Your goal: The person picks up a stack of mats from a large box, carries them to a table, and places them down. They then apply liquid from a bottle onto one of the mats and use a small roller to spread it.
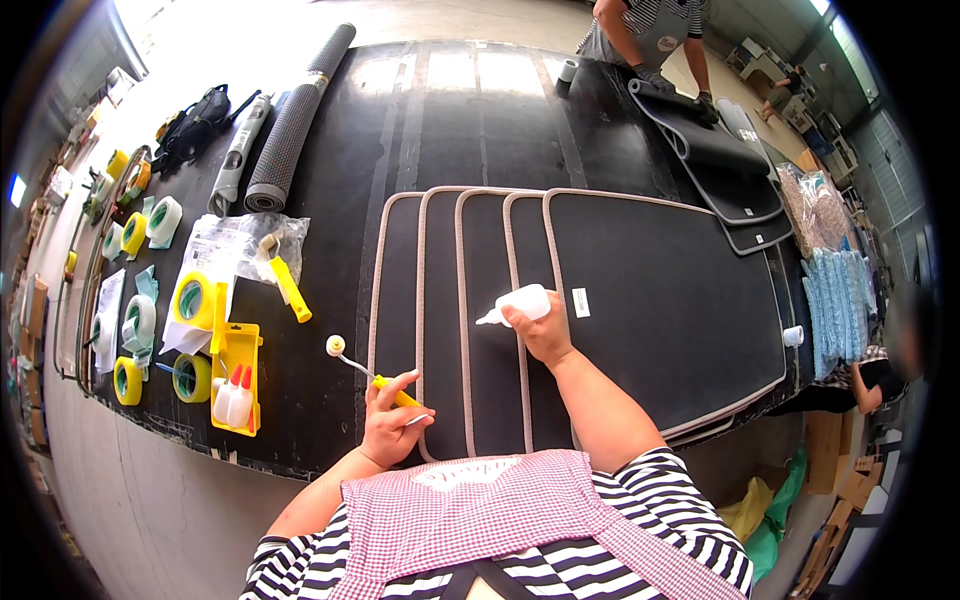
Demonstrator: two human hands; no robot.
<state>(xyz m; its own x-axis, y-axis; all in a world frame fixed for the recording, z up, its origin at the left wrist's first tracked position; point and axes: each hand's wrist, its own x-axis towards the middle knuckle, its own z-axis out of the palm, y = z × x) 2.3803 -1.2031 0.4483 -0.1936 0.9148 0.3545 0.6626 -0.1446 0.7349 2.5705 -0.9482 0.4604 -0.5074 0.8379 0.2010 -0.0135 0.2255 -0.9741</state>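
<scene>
My left hand (388,425) is closed round the yellow handle of a small roller (340,347). Its bent metal rod and pale roller head point up and to the left, over the black table beside the mats. In my right hand (545,335) is a white squeeze bottle (522,302), tilted on its side with the nozzle toward the left. The bottle is above several overlapping black mats (660,300) with beige edging, fanned out in front of me. A small white label (581,303) lies on the top mat.
A yellow tray (237,345) with red-tipped bottles stands at left, near tape rolls (128,381) and another yellow-handled roller (290,288). Behind them lies a rolled grey mat (290,140). At far right, a gloved co-worker (650,40) handles mats beside blue bundles (838,305).
</scene>
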